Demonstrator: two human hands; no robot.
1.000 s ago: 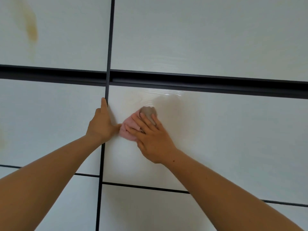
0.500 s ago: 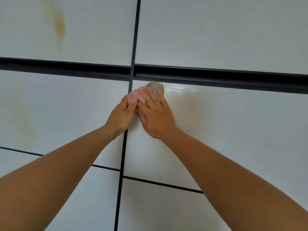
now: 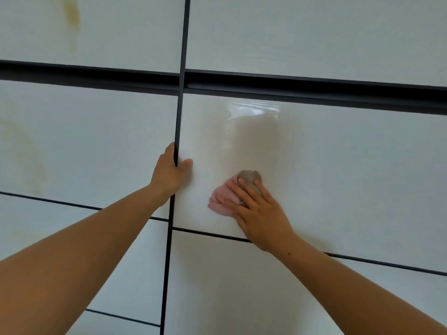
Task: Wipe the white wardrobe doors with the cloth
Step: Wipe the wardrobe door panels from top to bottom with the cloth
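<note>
White glossy wardrobe doors fill the view, and the right door (image 3: 338, 165) stands slightly ahead of the left door (image 3: 84, 146). My left hand (image 3: 170, 172) grips the right door's dark vertical edge, thumb on its front face and fingers hidden behind the edge. My right hand (image 3: 256, 211) lies flat with straight fingers on a crumpled pink and grey cloth (image 3: 227, 199), pressing it against the right door's middle panel, just above a thin black line.
A wide black horizontal channel (image 3: 314, 89) crosses both doors above the hands. Thin black lines (image 3: 387, 264) divide the lower panels. Yellowish stains (image 3: 72, 15) mark the left door's upper panel, and fainter ones (image 3: 26, 151) mark its middle panel.
My right hand has slid the cloth down and to the right, away from the panel's top left corner. My left hand has left the cloth and now holds the door edge.
</note>
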